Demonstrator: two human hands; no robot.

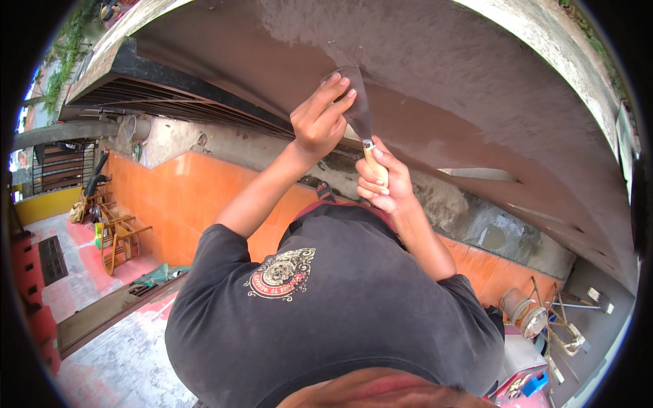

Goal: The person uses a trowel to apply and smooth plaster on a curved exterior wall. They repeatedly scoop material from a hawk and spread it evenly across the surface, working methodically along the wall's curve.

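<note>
My right hand is wrapped round the pale wooden handle of a putty knife. The knife's wide, thin metal blade points up and away from me. My left hand is at the blade's left side, its fingertips laid over the metal near the broad end; its thumb is hidden. Just beyond the blade lies a long wall surface coated in brown-grey plaster or filler, smoother and darker in some bands. Whether the blade's edge touches this surface, I cannot tell.
Dark metal bars run along the wall's left part. Below lies an orange tiled ledge. Wooden chairs stand at the left. At the lower right are a dirty bucket and a jumble of sticks.
</note>
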